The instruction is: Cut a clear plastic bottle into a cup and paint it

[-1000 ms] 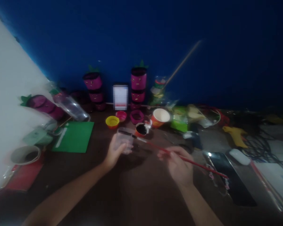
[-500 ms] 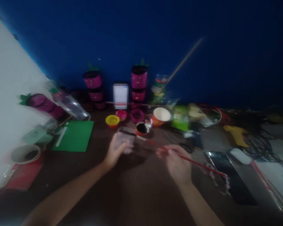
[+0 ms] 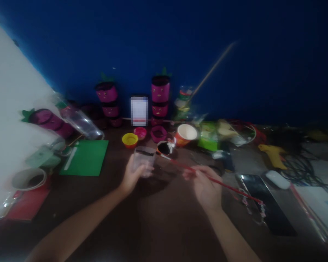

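My left hand (image 3: 131, 176) is closed around a clear plastic cup (image 3: 144, 161) with a dark band of paint along its upper side. Between the fingers of my right hand (image 3: 206, 185) is a red-handled paintbrush (image 3: 221, 185), its dark tip pointing left at the cup's right rim. Blur hides whether the bristles touch it. Just behind the tip stands a small orange cup of black paint (image 3: 164, 147) with something white at its edge. A yellow cup (image 3: 129, 139), a pink cup (image 3: 140, 133) and a purple cut container (image 3: 158, 134) stand farther back.
Purple plastic figures with faces (image 3: 160, 96) line the blue wall beside a lit phone (image 3: 139, 111). A paper cup (image 3: 186, 134) stands right of centre. A dark phone (image 3: 268, 205) and a yellow glue gun (image 3: 273, 155) lie right. Left are green card (image 3: 84, 158) and a bottle (image 3: 83, 122).
The brush tip has shifted slightly up and left to the cup's rim. The cup has tilted a little, showing more of its dark band.
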`<state>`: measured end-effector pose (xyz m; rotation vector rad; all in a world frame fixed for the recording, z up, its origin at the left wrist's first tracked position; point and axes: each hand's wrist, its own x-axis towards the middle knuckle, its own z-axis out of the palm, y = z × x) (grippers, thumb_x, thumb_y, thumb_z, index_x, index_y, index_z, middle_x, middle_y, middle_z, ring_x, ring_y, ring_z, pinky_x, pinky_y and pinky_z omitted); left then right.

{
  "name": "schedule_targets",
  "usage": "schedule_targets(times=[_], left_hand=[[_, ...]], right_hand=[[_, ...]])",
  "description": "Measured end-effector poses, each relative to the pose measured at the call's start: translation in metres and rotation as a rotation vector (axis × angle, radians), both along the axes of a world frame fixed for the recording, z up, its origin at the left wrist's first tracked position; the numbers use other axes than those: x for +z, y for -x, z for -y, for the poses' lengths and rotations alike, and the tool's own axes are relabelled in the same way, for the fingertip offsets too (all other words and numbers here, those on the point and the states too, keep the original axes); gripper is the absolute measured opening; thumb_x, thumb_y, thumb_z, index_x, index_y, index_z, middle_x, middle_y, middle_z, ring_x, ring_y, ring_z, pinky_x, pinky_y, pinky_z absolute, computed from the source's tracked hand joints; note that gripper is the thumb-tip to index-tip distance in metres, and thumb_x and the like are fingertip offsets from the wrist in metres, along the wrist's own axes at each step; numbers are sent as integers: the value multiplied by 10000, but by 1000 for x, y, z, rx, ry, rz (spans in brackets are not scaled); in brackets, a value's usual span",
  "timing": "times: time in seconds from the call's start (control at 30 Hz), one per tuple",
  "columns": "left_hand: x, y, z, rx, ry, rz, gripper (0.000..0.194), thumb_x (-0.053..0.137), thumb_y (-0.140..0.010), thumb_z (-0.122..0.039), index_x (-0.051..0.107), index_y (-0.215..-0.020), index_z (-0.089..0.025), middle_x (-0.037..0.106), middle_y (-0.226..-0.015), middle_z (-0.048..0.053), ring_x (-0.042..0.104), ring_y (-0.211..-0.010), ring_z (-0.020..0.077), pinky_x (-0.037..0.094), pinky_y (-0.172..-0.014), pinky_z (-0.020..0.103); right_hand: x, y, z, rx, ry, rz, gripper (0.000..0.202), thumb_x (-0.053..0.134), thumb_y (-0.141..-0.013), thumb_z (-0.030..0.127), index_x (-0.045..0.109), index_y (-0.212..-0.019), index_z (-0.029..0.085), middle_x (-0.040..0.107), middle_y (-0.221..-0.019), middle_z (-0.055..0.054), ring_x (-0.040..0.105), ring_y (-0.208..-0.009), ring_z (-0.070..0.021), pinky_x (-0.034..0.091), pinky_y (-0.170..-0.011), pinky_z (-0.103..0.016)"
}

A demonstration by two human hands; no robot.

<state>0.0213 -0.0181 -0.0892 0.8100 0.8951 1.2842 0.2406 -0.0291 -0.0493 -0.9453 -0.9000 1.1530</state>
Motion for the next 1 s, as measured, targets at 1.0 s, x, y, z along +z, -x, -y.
schedule_targets(times=[1.0], left_hand=[[-4, 1, 1, -22, -64, -35, 545, 686, -728, -425, 402, -1136, -203, 621, -945, 60, 671, -793, 202, 576, -626, 317]], right_hand=[[7, 6, 9, 23, -22, 20, 81, 672, -733, 272, 664, -720, 192, 707, -612, -30, 667, -526, -173, 512, -458, -260]])
